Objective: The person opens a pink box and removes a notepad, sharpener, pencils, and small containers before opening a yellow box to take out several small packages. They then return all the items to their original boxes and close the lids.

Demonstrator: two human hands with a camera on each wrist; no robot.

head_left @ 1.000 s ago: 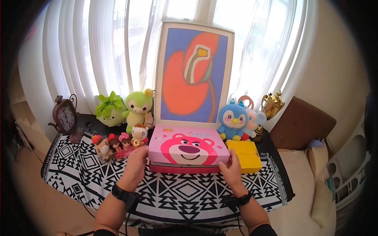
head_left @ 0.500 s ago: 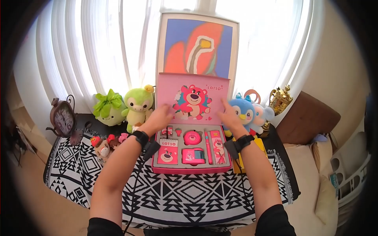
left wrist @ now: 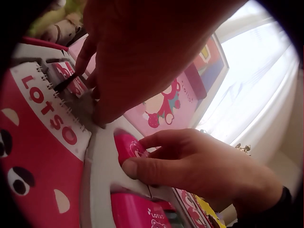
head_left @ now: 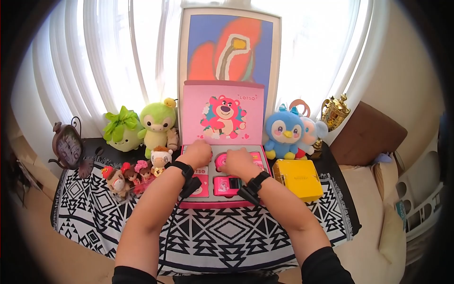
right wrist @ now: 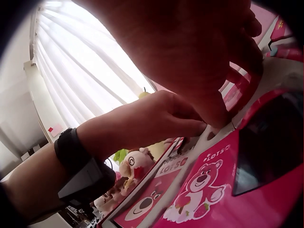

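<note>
A pink Lotso gift box stands with its lid raised. My right hand holds a round pink bear-faced piece in the grey insert, thumb on its near side and a finger on the far side. Over the back left compartment, my left hand reaches down beside a small red-and-white piece. I cannot tell whether its fingertips pinch anything; a strawberry-shaped piece there is hidden. Just in front lies a spiral notebook. A pink piece with a dark window sits nearer the front.
Left of the box are a clock, green plush toys and several small dolls. On the right stand a blue penguin plush, a gold trophy and a yellow box. Behind the lid rises a framed picture.
The lid has gone from nearly closed to upright, showing the contents. Both hands have let go of it and come down into the box, the right one onto the round piece.
</note>
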